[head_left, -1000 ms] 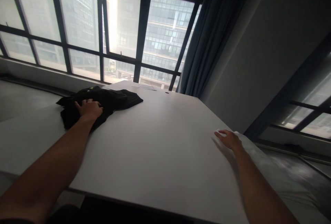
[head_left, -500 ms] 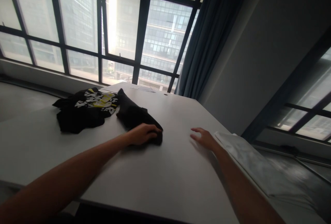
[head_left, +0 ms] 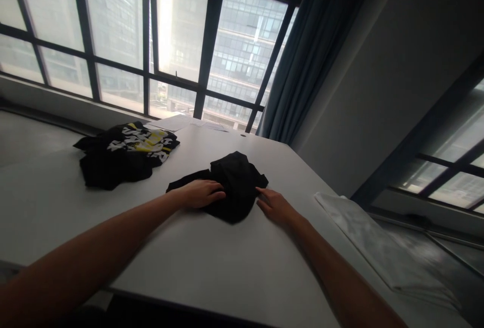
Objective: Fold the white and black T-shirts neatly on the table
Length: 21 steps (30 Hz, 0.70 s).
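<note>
Head view. The crumpled black garment (head_left: 229, 185) now lies near the middle of the white table (head_left: 212, 262), clear of the black printed T-shirt (head_left: 126, 159); half a second ago it lay closer to that shirt under the left hand alone, and a second ago the left hand rested on the dark heap at the table's far left while the right hand was at the table's right edge. The garment has thus been drawn off the pile and brought before the person, and both hands have converged on it, which reads as the start of spreading or folding a single item. The left hand (head_left: 200, 193) lies palm down on the garment's left part, fingers extended and together, pressing flat rather than gripping. The right hand (head_left: 275, 206) rests on the table at the garment's right edge, fingers loosely apart, fingertips touching the cloth, nothing clasped. Both forearms reach forward over the table. A folded white sheet (head_left: 372, 247) lies at the table's right edge, well apart from the garment; papers (head_left: 177, 122) sit at its far edge below the window (head_left: 181, 35).
</note>
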Available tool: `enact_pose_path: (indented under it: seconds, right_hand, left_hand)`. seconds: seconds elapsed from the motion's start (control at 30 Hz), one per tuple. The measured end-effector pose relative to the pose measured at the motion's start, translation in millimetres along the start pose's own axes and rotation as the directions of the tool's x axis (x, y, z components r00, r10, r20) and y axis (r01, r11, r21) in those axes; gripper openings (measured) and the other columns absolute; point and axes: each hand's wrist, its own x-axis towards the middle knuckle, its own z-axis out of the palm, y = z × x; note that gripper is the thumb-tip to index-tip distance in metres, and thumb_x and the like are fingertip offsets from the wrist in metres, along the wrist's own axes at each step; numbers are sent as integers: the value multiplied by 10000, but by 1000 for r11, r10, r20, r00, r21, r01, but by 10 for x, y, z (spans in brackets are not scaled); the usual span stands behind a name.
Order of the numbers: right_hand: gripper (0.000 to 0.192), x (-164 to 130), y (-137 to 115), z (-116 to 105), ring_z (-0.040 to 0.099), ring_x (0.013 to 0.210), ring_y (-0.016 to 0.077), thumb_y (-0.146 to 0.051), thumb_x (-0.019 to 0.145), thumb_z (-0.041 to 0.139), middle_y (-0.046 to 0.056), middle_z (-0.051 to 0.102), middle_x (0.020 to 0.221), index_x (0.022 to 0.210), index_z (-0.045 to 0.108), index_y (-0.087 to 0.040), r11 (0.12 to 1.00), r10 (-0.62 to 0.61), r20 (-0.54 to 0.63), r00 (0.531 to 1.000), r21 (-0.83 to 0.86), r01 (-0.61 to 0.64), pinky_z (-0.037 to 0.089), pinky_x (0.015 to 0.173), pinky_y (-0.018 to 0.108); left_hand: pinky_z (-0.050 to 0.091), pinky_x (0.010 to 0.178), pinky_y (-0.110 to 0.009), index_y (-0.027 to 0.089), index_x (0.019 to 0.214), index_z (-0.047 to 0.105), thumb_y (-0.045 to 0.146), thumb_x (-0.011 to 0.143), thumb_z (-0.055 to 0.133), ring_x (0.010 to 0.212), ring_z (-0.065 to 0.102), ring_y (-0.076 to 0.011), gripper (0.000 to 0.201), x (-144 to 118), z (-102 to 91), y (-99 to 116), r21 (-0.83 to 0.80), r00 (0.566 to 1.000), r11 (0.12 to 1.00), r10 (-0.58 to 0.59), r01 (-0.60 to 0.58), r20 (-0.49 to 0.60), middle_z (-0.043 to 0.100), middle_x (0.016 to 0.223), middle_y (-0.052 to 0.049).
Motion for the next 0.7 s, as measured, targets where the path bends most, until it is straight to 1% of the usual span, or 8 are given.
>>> enact_pose_path:
  seconds: [0.07,0.17,0.27,0.33,0.43,0.53,0.63,0.7]
  right_hand:
    - [550,13,-19,-33,519,1231,279,-384,917,485,119,564,1358,1422,478,-167,994,40,3,999,-105,-39,356,1069,425]
    - [544,19,61,-71,545,1173,300,-436,933,469,136,587,1305,1403,501,-164,953,146,-13,989,-266,-144,357,1035,434]
    - [524,-5,240,-97,560,1136,313,-478,943,445,148,590,1272,1360,548,-178,893,278,-39,960,-358,-273,368,994,441]
    - [499,-34,357,-113,579,1100,310,-502,946,427,151,597,1239,1303,597,-198,859,359,-42,932,-377,-348,387,955,435]
    - [454,-70,460,-139,590,1055,298,-511,928,453,148,611,1162,1198,657,-208,833,404,-71,912,-384,-399,408,904,413]
    - [367,-84,502,-188,566,1055,297,-466,873,543,142,605,1113,1063,703,-196,845,351,-131,927,-383,-374,398,903,401]
    - [269,-107,600,-279,556,1047,287,-390,821,589,127,604,1111,948,715,-189,859,309,-216,926,-354,-369,377,923,386]
    - [226,-147,736,-351,564,1016,276,-329,801,582,123,618,1098,916,703,-177,851,311,-328,892,-322,-415,379,909,371]
  left_hand:
    - [398,988,-355,239,1199,648,651,933,270,1125,598,-273,619,10,-17,-168,54,990,989,-139,140,-14,659,1238,-78]
    - [368,1022,-392,242,1199,658,712,890,287,1200,548,-309,674,-18,-96,-467,93,939,937,-329,338,-96,660,1240,-94]
    - [315,1060,-426,251,1255,636,734,862,334,1321,434,-344,692,-81,-208,-709,95,906,907,-394,411,-155,616,1317,-110]
    - [287,1077,-445,237,1285,619,722,859,363,1357,384,-359,695,-117,-265,-775,98,900,901,-403,422,-169,583,1358,-122]
    - [254,1102,-476,232,1339,570,668,870,401,1371,365,-357,663,-133,-290,-717,126,907,905,-384,407,-173,533,1415,-119]
    - [254,1116,-454,254,1350,553,648,814,528,1355,389,-332,666,-105,-256,-543,183,966,950,-239,254,-101,466,1476,-94]
    - [328,1080,-401,291,1262,620,597,718,688,1298,453,-316,628,-70,-232,-382,205,996,974,-91,93,-20,502,1438,-60]
    - [382,1033,-376,295,1192,660,529,722,714,1255,494,-304,527,-66,-251,-338,232,995,968,-102,99,2,556,1370,-51]
